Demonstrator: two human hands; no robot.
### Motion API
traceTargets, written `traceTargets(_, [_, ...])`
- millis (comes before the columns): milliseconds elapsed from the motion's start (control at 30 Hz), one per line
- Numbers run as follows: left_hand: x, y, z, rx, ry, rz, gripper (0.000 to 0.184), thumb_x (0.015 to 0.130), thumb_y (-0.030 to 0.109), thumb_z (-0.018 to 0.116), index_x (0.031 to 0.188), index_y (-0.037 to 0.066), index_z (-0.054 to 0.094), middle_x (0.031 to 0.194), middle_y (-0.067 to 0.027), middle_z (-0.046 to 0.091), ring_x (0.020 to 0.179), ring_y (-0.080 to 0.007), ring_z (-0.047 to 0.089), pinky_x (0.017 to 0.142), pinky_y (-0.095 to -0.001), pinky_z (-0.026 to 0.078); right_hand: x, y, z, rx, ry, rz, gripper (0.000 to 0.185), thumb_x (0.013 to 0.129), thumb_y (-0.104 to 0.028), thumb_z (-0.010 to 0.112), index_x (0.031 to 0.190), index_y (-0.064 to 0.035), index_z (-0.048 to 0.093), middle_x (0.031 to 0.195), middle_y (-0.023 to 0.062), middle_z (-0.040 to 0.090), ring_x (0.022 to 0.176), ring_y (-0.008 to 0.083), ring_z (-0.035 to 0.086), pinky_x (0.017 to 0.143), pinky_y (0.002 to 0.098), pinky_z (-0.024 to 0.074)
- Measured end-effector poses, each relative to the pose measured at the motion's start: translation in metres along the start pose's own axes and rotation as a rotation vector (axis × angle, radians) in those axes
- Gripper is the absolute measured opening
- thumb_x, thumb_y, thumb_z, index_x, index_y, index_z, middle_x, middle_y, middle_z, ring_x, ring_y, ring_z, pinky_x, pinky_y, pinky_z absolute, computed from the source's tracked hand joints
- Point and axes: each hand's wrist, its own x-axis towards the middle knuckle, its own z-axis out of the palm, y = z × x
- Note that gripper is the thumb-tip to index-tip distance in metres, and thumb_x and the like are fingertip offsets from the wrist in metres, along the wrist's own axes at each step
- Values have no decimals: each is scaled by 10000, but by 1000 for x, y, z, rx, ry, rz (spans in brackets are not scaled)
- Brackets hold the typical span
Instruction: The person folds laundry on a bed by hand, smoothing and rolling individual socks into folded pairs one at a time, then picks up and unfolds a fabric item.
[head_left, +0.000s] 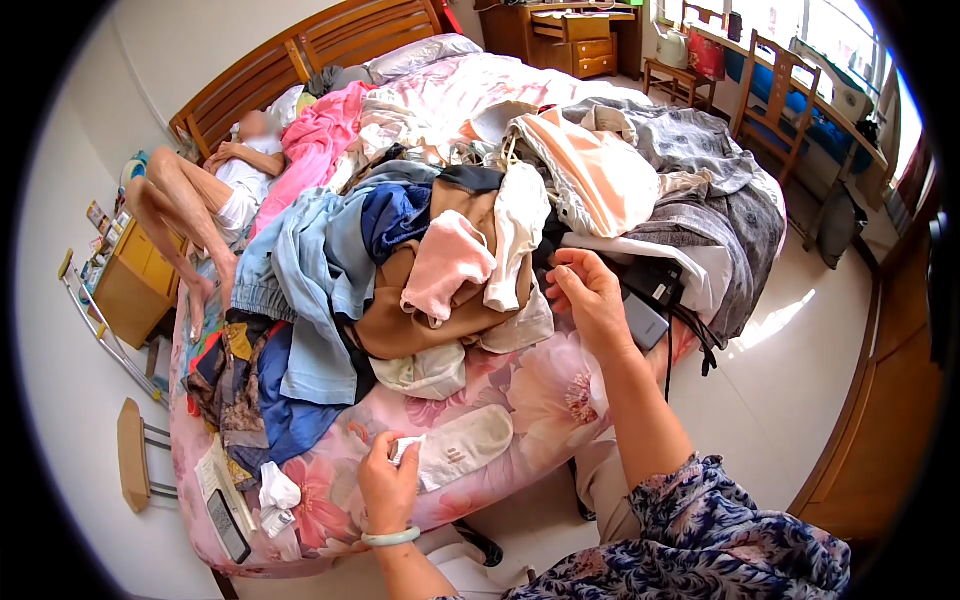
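A pale grey-white sock (470, 447) lies across the flowered sheet near the bed's front edge. My left hand (388, 485), a pale bangle at its wrist, is closed on the cuff end of it. My right hand (588, 297) hovers at the near side of the clothes heap, its fingers loosely bent and apart, with nothing visible in them. Just left of it are a white garment (517, 235) and a pink cloth (450, 265) on top of brown clothing (400, 310). A grey phone-like device (644, 322) and black cables (692, 325) lie to its right.
A person (245, 165) lies at the bed's left side, legs bent. Light blue trousers (320, 260) and a peach-striped garment (590, 170) are in the heap. A phone (229, 525) and crumpled tissue (278, 492) lie at the front left corner. A crutch (110, 335) leans left.
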Motion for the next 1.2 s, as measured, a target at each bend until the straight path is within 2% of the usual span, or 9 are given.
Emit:
traceTargets(167, [2, 2, -2, -68, 0, -31, 232, 818, 147, 679, 972, -9, 601, 694, -127, 603, 604, -235, 564, 577, -360, 443, 22, -6, 17, -404, -9, -207, 503, 896, -49, 545, 1380, -119, 430, 907, 54, 606, 773, 122, 562, 682, 255, 472])
traceTargets(267, [2, 0, -2, -76, 11, -19, 232, 822, 135, 673, 976, -20, 596, 658, -101, 564, 575, -198, 522, 556, -342, 426, 33, -13, 27, -670, -149, -147, 324, 874, -97, 577, 1194, -50, 566, 798, 109, 614, 720, 169, 580, 684, 288, 473])
traceTargets(367, [7, 2, -2, -40, 42, -26, 223, 821, 120, 672, 973, -25, 595, 633, -84, 531, 560, -175, 495, 539, -325, 410, 34, -2, 40, -625, 6, -393, 167, 866, -145, 615, 937, 7, 622, 741, 126, 646, 652, 197, 610, 629, 328, 483])
traceTargets(467, [10, -6, -2, -46, 37, -58, 213, 811, 103, 677, 961, -26, 596, 598, -69, 507, 550, -139, 481, 517, -302, 393, 7, -22, 42, -505, 26, -401, 125, 865, -106, 633, 886, 17, 621, 696, 117, 631, 634, 151, 597, 587, 290, 475])
traceTargets(567, [6, -4, 0, -115, 35, -94, 245, 798, 125, 699, 963, -23, 595, 686, -96, 560, 622, -182, 535, 583, -325, 435, -17, -10, 46, -456, -76, -574, 95, 848, -69, 652, 853, 21, 620, 678, 114, 632, 612, 156, 607, 560, 289, 477])
traceTargets(733, [12, 14, 1, -13, 259, 326, 571, 752, 302, 767, 1150, -30, 527, 1119, -208, 554, 1019, -375, 536, 903, -438, 421, -63, -18, 73, -388, -337, -438, 122, 867, -96, 644, 947, -6, 631, 803, 116, 665, 684, 174, 649, 606, 297, 507])
traceTargets(867, [13, 45, 5, 141, 259, 457, 805, 697, 416, 798, 1270, -25, 445, 1265, -229, 499, 1171, -389, 484, 983, -469, 384, -83, 6, 105, -281, -498, -310, 119, 858, -117, 625, 928, -22, 637, 824, 171, 649, 734, 322, 655, 642, 379, 516])
traceTargets(1033, [21, 32, 12, 43, 346, 516, 204, 824, 98, 623, 993, -14, 647, 985, -160, 661, 926, -351, 628, 904, -440, 456, -101, -10, 110, -240, -853, -414, 211, 833, -123, 618, 1015, -21, 587, 851, 175, 607, 780, 366, 628, 662, 415, 509])
traceTargets(1200, [19, 39, 6, -123, 315, 366, 209, 765, -24, 567, 958, -19, 646, 934, -156, 669, 839, -331, 647, 766, -382, 502, -78, -24, 90, -608, -816, -659, 274, 799, -149, 661, 1053, -70, 595, 919, 124, 561, 861, 316, 594, 663, 410, 484])
